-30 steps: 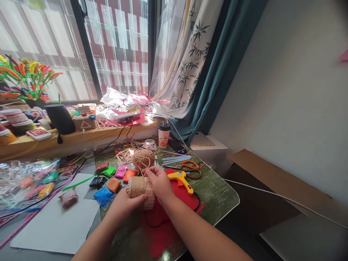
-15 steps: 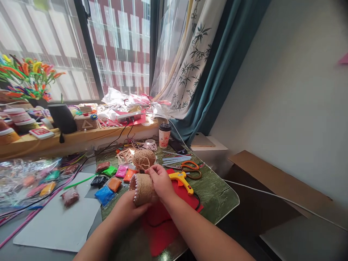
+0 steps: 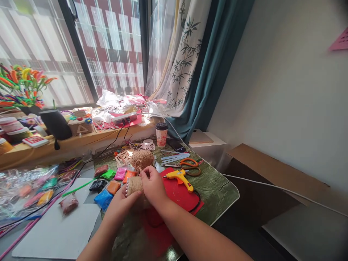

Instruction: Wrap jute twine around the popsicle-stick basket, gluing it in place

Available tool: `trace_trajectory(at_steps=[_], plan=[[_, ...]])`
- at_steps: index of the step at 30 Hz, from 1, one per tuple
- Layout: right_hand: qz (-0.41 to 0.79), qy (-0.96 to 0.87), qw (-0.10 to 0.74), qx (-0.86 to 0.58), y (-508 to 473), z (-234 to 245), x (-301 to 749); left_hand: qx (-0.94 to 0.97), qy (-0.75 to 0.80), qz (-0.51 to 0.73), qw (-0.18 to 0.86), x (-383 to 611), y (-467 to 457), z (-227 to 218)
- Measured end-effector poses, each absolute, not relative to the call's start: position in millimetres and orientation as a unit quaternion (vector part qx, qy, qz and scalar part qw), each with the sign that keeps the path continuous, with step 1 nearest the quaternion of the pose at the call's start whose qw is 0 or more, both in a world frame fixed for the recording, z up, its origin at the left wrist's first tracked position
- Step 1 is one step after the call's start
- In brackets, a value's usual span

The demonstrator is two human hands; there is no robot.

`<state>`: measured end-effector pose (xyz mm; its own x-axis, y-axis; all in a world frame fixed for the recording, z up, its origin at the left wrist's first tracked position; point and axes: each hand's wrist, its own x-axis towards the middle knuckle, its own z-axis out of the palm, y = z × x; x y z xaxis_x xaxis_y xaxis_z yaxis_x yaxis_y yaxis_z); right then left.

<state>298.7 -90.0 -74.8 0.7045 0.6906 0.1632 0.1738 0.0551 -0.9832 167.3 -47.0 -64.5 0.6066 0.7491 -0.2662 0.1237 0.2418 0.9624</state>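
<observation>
A hollow cylinder wrapped in jute twine (image 3: 135, 185), its rim edged with white pearl beads, lies tilted between my hands. My left hand (image 3: 123, 203) is closed around its near side, thumb along the wrapping. At its right edge my right hand (image 3: 152, 184) pinches the twine strand (image 3: 140, 167) between thumb and fingertips. That strand runs up to a ball of jute twine (image 3: 142, 158) just behind. My right hand hides the cylinder's far end. A yellow glue gun (image 3: 179, 176) rests on a red sheet (image 3: 176, 194) to the right.
Orange-handled scissors (image 3: 190, 166), glue sticks (image 3: 175, 158), a phone (image 3: 176, 145) and a lidded paper cup (image 3: 161, 135) lie beyond. Left are colourful clay packets (image 3: 104, 198) and a white board (image 3: 58, 232). A white cable (image 3: 261, 185) crosses the table's right edge.
Both hands have moved slightly left with the cylinder, which has turned so its open end is less visible. The right hand still pinches the strand. The camera view has shifted a little.
</observation>
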Motion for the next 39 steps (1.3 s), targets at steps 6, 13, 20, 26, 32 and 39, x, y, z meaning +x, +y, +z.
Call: trace_trajectory(at_steps=[6,13,20,26,32,39], plan=[[0.293,-0.302,0.677,-0.605,-81,-80,300,0.635,0.379,0.233,0.632,166,-45,-65],[0.315,-0.247,0.739,-0.542,-88,-65,322,0.655,0.413,0.234,0.589,167,-42,-66],[0.396,-0.131,0.762,-0.495,-115,-43,335,0.685,0.404,0.226,0.563,167,-42,-65],[0.429,-0.096,0.778,-0.449,-124,-31,331,0.702,0.399,0.235,0.541,168,-44,-63],[0.395,-0.06,0.821,-0.407,-122,-29,337,0.715,0.384,0.236,0.534,168,-47,-60],[0.406,-0.134,0.833,-0.352,-122,-18,328,0.729,0.381,0.238,0.517,169,-48,-54]])
